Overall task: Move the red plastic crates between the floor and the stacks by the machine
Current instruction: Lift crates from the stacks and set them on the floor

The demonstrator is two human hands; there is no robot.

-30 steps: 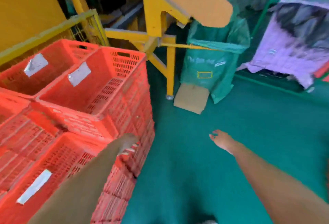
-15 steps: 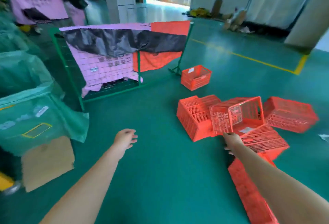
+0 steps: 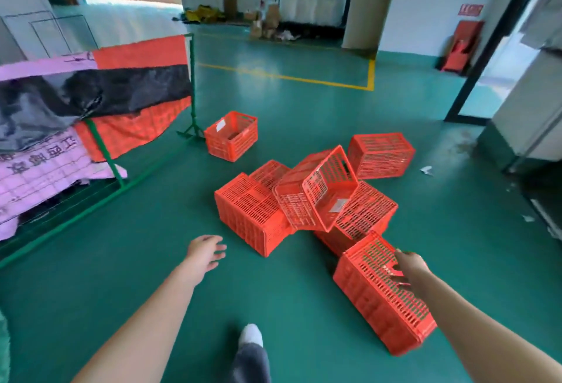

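Several red slatted plastic crates lie tumbled in a pile (image 3: pixel 316 200) on the green floor ahead of me. The nearest red crate (image 3: pixel 374 294) lies overturned and tilted at the lower right. My right hand (image 3: pixel 409 267) is on its upper face, with the fingers curled into the slats. My left hand (image 3: pixel 205 253) hangs over bare floor left of the pile, fingers spread and loose, holding nothing. One crate (image 3: pixel 231 136) stands upright alone farther back, and another (image 3: pixel 380 154) lies on its side at the back right.
A green-framed rack (image 3: pixel 121 179) draped with pink, black and orange sheets stands at the left. My foot in a grey and white sock (image 3: pixel 251 349) is on the floor below. A grey machine or cabinet (image 3: pixel 529 127) lines the right edge. A yellow floor line (image 3: pixel 286 77) runs beyond.
My view swung from the stacked crates by the yellow machine to the pile on the floor. I have moved closer, and my right hand has come down onto the nearest crate.
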